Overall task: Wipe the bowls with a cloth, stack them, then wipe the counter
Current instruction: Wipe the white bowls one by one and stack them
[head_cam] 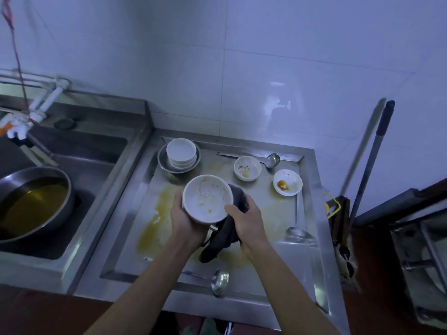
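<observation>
The left hand cups a smeared white bowl from below, held tilted above the steel counter. The right hand clutches a dark cloth against the bowl's right rim – its tail hangs down to the counter. Behind stand a stack of clean bowls on a metal plate and two dirty bowls – yellow stains mark the counter

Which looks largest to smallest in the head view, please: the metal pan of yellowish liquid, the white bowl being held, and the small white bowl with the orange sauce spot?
1. Metal pan of yellowish liquid, in the sink.
2. Held white bowl; it is raised towards the camera, which inflates it.
3. Small white bowl with the orange sauce spot.
</observation>
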